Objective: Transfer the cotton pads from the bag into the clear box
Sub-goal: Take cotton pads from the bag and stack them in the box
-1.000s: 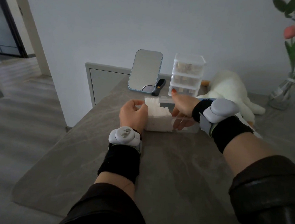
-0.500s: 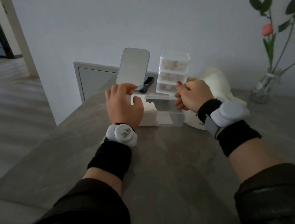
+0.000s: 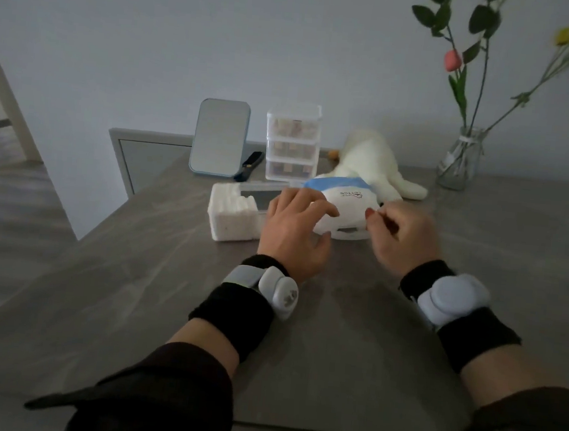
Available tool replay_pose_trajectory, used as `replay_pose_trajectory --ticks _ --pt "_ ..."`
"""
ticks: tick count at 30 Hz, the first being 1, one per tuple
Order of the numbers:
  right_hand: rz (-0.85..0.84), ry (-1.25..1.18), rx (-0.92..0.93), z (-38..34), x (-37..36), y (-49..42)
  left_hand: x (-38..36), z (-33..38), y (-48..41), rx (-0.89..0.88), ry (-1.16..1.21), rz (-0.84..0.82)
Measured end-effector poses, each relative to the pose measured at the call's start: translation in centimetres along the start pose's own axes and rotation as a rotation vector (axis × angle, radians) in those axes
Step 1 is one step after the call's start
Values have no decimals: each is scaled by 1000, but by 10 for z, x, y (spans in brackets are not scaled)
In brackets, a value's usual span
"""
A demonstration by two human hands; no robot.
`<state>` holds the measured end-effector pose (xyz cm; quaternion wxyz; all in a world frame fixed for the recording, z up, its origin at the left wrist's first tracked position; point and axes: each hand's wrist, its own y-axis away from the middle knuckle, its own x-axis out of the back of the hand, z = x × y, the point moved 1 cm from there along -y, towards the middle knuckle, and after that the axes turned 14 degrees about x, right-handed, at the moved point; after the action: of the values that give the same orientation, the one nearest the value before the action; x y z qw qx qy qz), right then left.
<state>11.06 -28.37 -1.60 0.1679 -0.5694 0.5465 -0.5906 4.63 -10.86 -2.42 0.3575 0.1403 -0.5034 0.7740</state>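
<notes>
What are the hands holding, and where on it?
The cotton pad bag: the left hand grips its left end, thumb underneath; the right hand pinches its right edge.

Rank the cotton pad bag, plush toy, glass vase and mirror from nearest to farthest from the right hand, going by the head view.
1. cotton pad bag: touching the right hand, on its left side.
2. plush toy: just behind the hand.
3. glass vase: back right of the table.
4. mirror: back left, farthest.
</notes>
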Motion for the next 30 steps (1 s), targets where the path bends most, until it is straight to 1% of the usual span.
replay_pose_trajectory --ticks 3,5,10,12,16,20,23,27,30 --pt "-104 102 -8 8 -5 13 -9 0 -1 66 -140 -33" --pt "-118 151 -1 9 -9 14 -15 -1 -5 89 -162 -11" --pt "-117 153 40 4 -16 10 -29 9 -12 155 -75 65" --pt "-98 149 26 5 -17 9 -33 15 -14 183 -26 68" --pt "-45 184 27 8 -18 4 -37 16 -20 230 -17 69" --pt "-27 304 -18 9 -17 -4 -39 13 -25 272 19 124" --pt "-123 426 -73 7 -16 -13 -39 12 -27 283 22 146" --pt "-203 404 -125 4 -18 -16 -36 11 -27 313 57 85" --pt "-218 397 -144 5 -19 -15 -36 12 -27 318 91 75"
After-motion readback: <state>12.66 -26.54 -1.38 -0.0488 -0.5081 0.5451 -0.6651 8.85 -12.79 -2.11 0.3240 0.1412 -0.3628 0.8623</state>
